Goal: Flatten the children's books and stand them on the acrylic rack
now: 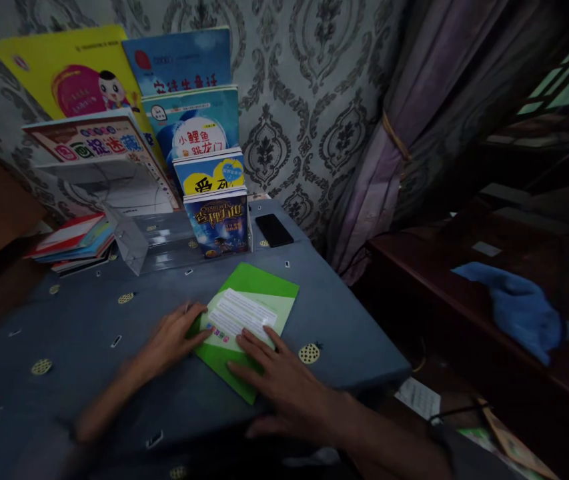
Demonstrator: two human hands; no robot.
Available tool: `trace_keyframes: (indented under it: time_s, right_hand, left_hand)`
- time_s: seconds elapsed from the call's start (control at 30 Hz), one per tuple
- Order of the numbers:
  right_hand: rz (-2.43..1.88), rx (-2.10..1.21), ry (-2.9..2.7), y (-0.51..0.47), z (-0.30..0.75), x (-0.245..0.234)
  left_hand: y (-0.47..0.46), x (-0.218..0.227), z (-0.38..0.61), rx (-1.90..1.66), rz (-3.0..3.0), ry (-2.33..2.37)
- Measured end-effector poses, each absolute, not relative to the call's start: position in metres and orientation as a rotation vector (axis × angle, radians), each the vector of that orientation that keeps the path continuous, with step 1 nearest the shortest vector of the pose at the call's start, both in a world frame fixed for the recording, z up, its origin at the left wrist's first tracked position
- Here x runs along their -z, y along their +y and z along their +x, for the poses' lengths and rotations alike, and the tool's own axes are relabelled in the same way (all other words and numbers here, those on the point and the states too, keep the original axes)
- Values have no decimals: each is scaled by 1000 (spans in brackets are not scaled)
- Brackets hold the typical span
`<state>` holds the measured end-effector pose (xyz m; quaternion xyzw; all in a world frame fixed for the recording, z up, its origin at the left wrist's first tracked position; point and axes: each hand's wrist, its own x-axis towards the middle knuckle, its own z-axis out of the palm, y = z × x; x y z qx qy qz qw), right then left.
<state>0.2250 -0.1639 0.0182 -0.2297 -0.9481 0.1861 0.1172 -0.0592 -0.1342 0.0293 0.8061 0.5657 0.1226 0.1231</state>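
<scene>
A green book [271, 287] with a pale band of printed text lies flat on the blue patterned tablecloth [154, 347]. My left hand [177, 337] touches the book's left corner, its thumb and fingers apart. Across the lower right of the cover rests my right hand [277, 370], with fingers spread and stretched out. Neither hand grips anything. Beyond the book stands a clear plastic rack [131, 240] with several upright children's books, among them a dark blue one [219, 223] in front, its title upside down.
A stack of thin books [77, 240] lies left of the rack. A black phone [274, 230] rests near the table's right edge. Right of the table are a tied purple curtain [379, 160] and a dark red surface [429, 267] with a blue cloth [524, 310]. Papers lie below.
</scene>
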Motion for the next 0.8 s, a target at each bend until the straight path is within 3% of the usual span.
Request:
trace_keyframes:
  time_s: [0.37, 0.57, 0.7, 0.8]
  right_hand:
    - [-498, -470, -2535, -182, 245, 13]
    - [-305, -836, -2217, -169, 239, -32]
    - [-525, -1152, -1863, -165, 238, -71]
    - [-709, -1209, -1508, -149, 230, -86]
  left_hand:
    - [-180, -48, -58, -375, 2285, 1359]
    - [-160, -44, -65, -556, 2242, 1254]
    - [-145, -48, -59, -834, 2023, 1222]
    - [-141, -52, -44, -1069, 1703, 1226]
